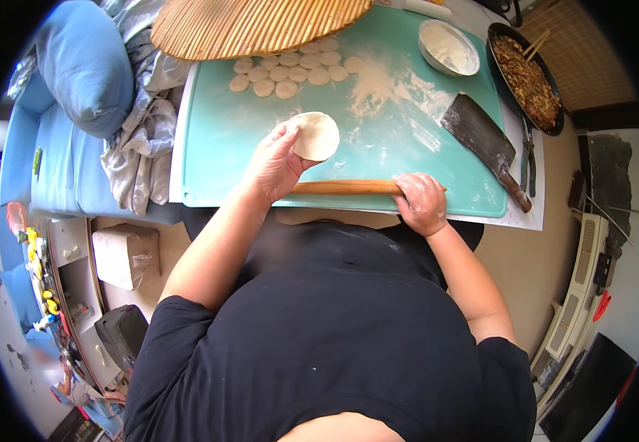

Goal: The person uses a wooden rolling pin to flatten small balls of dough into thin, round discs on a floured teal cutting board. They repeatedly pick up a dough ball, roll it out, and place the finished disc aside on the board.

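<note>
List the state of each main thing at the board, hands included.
Left hand: holding dough circle
Dough circle: flat, raised
Right hand: gripping rolling pin
Rolling pin: lying crosswise
Dough pieces: flattened, grouped
Bowl: holding powder
Pan: holding food
Board: powder-dusted
Cleaver: flat, handle past board's edge

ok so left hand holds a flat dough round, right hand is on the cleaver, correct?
Not the cleaver: the head view shows the right hand on the rolling pin. The left hand does hold the flat dough round.
</note>
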Demonstrator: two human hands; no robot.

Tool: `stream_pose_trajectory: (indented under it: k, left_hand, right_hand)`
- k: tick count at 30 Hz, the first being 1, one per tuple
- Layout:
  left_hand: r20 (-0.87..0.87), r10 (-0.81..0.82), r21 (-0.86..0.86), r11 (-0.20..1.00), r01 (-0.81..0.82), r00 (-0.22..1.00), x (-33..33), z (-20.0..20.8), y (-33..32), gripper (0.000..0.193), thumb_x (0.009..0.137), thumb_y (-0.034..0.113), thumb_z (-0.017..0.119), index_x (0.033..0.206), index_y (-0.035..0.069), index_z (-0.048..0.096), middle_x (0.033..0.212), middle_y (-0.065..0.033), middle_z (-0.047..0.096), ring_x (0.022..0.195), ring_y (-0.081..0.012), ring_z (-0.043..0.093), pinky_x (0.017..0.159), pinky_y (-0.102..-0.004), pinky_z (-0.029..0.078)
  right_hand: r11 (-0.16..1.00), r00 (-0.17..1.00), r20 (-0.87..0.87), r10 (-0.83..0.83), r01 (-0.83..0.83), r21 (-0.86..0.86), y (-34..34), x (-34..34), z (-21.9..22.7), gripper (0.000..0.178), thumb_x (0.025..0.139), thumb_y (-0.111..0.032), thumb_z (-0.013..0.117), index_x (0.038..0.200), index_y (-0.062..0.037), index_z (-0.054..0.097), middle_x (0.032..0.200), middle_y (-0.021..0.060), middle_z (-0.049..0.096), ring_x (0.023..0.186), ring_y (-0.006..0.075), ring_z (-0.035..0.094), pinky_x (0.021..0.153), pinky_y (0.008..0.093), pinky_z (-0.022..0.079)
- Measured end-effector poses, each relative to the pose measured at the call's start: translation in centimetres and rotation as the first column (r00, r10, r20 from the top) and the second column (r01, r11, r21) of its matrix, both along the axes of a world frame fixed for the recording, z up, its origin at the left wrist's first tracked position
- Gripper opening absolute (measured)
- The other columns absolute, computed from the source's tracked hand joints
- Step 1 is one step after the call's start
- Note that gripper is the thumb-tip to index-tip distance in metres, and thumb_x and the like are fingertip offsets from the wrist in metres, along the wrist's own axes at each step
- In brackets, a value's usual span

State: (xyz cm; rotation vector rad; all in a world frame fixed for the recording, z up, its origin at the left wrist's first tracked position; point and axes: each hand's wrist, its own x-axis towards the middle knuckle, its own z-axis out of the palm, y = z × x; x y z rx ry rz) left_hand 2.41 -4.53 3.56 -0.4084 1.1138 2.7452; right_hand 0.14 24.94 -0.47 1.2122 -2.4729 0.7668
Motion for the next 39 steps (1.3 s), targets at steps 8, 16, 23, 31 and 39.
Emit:
stream_pose_trajectory:
  k: [8,16,23,31,39]
  left_hand:
    - [-0.302,0.196,-0.484,0.812,-0.327,0.933,1.9,0.6,-4.5,0.027,0.081,0.004,0.068,0.107,0.002,0.061,0.095,-0.0054,0.065,0.087,-0.0131,0.061,0.080,-0.0287,0.049]
    - [-0.337,0.083,-0.916,-0.260,-0.306,0.938,0.5,-3.1,-12.7,0.026,0.084,0.017,0.064,0.109,0.007,0.062,0.102,-0.0087,0.066,0.093,-0.0219,0.062,0.083,-0.0319,0.048]
    - [-0.087,-0.363,-0.712,-0.629,-0.313,0.928,-5.4,-3.3,-4.9,0.047,0.085,0.025,0.059,0.124,0.001,0.048,0.136,-0.0140,0.046,0.126,-0.0295,0.043,0.107,-0.0397,0.032]
    - [-0.094,-0.720,-0.948,-0.146,-0.282,0.688,-2.0,-2.4,0.3,0.024,0.077,0.013,0.065,0.101,0.011,0.063,0.116,-0.0054,0.058,0.108,-0.0294,0.055,0.089,-0.0378,0.046]
    - [-0.216,-0.570,-0.963,-0.012,-0.271,0.793,-0.2,-2.8,2.0,0.026,0.075,0.004,0.066,0.101,0.009,0.062,0.106,-0.0089,0.062,0.100,-0.0300,0.058,0.084,-0.0367,0.049]
  right_hand:
    - [1.000,0.999,-0.035,-0.009,0.009,0.000,-0.4,0.1,0.2,0.036,0.066,-0.006,0.071,0.101,-0.0072,0.062,0.095,0.0070,0.063,0.084,0.0269,0.059,0.072,0.0376,0.047]
    - [1.000,0.998,-0.062,-0.016,0.016,-0.015,-0.5,0.0,0.3,0.036,0.064,-0.007,0.072,0.098,-0.0070,0.062,0.092,0.0072,0.063,0.080,0.0273,0.059,0.069,0.0368,0.047]
    - [0.999,0.998,-0.046,-0.049,0.048,-0.024,-0.3,0.2,-0.2,0.038,0.061,-0.012,0.075,0.097,-0.0095,0.063,0.089,0.0060,0.063,0.078,0.0261,0.059,0.068,0.0357,0.047]
    - [0.999,0.999,-0.013,-0.034,0.034,-0.007,0.0,0.1,-0.1,0.039,0.061,-0.013,0.074,0.099,-0.0107,0.063,0.088,0.0054,0.061,0.081,0.0257,0.057,0.070,0.0371,0.046]
    - [1.000,0.998,0.058,-0.005,0.005,0.004,0.0,-0.5,0.7,0.037,0.063,-0.014,0.073,0.099,-0.0129,0.062,0.088,0.0046,0.060,0.082,0.0252,0.056,0.070,0.0370,0.045]
